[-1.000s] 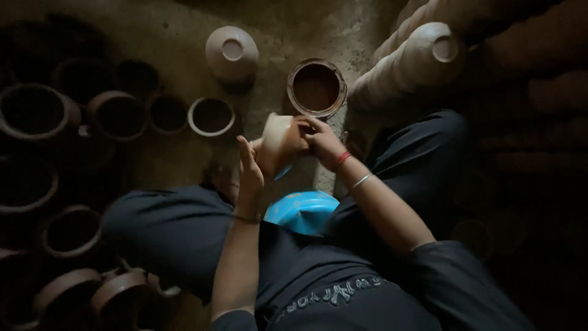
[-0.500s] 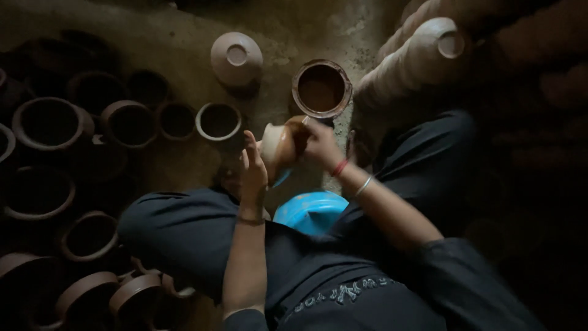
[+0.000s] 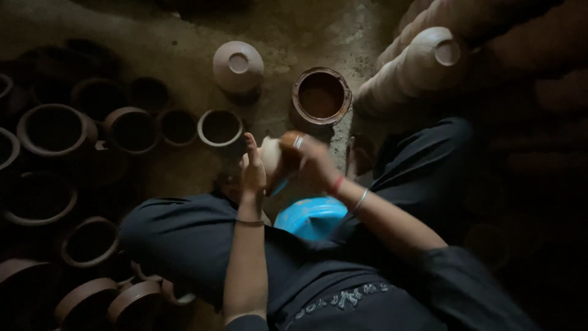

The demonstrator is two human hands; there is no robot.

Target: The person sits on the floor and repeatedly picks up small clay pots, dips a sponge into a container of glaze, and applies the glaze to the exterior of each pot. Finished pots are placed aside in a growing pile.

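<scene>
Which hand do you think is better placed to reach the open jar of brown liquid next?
Probably the right hand: it lies just below the jar, while the left hand cradles the small clay pot.

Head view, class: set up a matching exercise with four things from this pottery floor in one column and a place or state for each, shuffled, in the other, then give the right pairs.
Things:
1. small pale pot
2. blue bowl
3. upturned clay pot
4. pot of brown liquid

Places or states:
A. bottom up on the floor
B. held between left hand and right hand
C. open, right of the upturned pot
D. between the person's legs

Pairs: 1-B, 2-D, 3-A, 4-C
</scene>
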